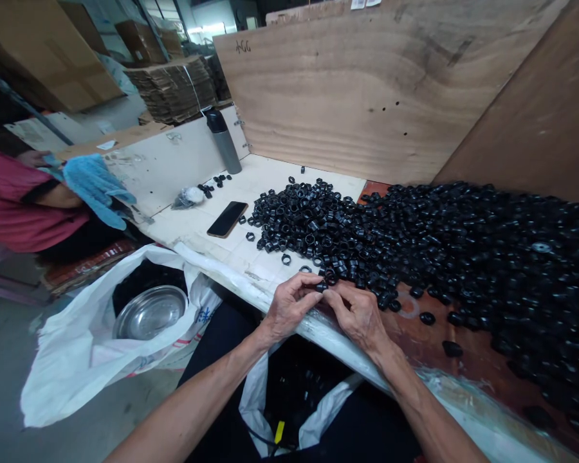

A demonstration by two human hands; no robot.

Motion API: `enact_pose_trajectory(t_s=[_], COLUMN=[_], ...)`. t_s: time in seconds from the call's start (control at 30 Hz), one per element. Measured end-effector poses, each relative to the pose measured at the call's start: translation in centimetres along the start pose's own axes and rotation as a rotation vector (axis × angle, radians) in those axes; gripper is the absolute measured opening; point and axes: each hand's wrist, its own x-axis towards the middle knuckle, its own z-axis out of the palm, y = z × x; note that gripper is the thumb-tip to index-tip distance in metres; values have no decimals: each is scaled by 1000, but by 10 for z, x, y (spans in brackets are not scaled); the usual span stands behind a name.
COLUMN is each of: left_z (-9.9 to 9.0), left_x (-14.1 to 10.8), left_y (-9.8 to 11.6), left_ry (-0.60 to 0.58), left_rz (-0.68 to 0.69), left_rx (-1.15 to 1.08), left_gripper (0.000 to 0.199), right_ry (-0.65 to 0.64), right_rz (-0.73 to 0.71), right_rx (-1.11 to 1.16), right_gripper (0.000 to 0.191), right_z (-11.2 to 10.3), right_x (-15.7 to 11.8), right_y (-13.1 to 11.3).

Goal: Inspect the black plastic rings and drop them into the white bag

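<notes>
Your forearms reach in, nearer you than the phone. Well left of the phone, a blue cloth lies over a co-worker's arm. Left of the phone and nearer you, a white sack holds a steel bowl. Beyond the phone stands a grey bottle. Right of the phone and nearer you, your left hand pinches a small black part between thumb and forefinger, right at the tips. Your right hand brings its fingertips to the part's right side; whether they grip it too, I cannot tell. Further right of the phone spreads a heap of black rings.
</notes>
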Motion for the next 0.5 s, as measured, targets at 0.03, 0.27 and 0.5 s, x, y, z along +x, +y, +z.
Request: enact_pose_trajectory(t_s=[0.03,0.27,0.5], left_z=[0,-1,-2], left_x=[0,-1,-2], left_y=[0,0,-2], left_ry=[5,-2,-40], left_rz=[-5,-18,146], left_rx=[-1,-12,208], left_gripper=[27,28,23], right_ry=[15,47,-20], right_rz=[1,-5,140], right_rx=[15,74,181], right_gripper=[26,14,17], right_z=[0,2,5], right_x=[0,1,0], right_y=[0,2,3])
